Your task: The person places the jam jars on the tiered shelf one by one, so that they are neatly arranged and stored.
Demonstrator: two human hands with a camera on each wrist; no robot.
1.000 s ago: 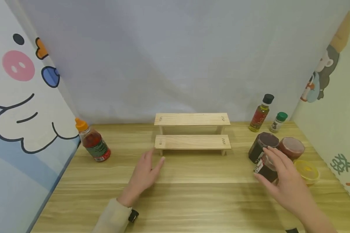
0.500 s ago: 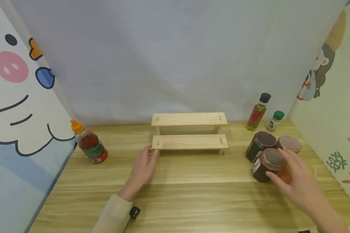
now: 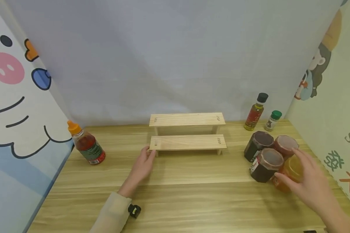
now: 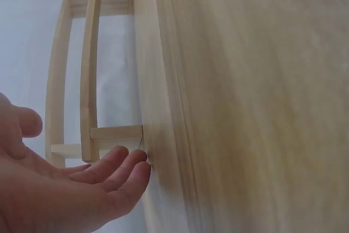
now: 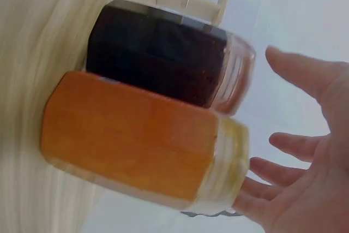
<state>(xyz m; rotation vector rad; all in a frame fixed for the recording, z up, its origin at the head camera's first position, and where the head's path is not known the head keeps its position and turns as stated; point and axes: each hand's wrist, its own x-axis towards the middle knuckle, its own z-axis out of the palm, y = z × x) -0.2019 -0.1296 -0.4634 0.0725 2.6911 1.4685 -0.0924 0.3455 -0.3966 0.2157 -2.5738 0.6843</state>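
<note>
1. My right hand (image 3: 312,184) spreads wide by the orange, faceted glass jar (image 5: 131,137), lower right, apparently to span it.
2. My loose left hand (image 3: 141,165) meets the pale two-tier wooden rack (image 3: 188,142), centre, perhaps steadying it.

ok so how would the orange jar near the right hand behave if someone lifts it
The orange jar looks filled nearly to the top, so probably heavy for its size. Its smooth sides may be slippery; their flat faces should discourage rolling.
</note>
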